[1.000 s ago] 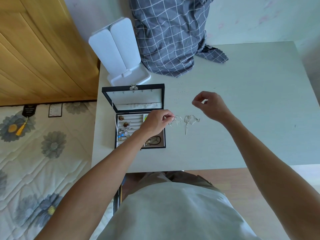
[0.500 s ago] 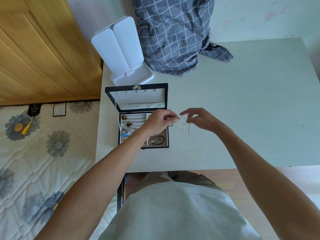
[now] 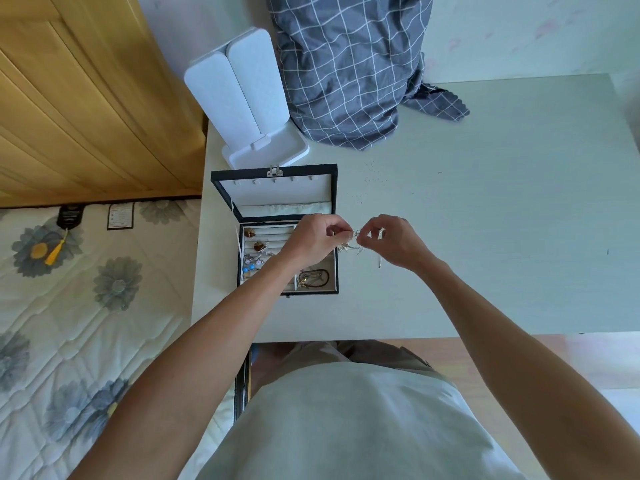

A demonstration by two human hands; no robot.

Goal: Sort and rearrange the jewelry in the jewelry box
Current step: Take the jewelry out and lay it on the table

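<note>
R hand (image 3: 394, 242) has come in from up over the table (image 3: 502, 209), now pinching same tangled silver chain (image 3: 354, 243) as L hand (image 3: 313, 242), just right of open jewelry box (image 3: 327, 289) — looks like untangling before it's filed away

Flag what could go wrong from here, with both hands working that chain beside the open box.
1. The thin silver chain, pinched by left hand and right hand, looks tangled; pulling apart may tighten knots or snap it.
2. The left forearm crosses the open black jewelry box; it could knock the box or its contents.
</note>
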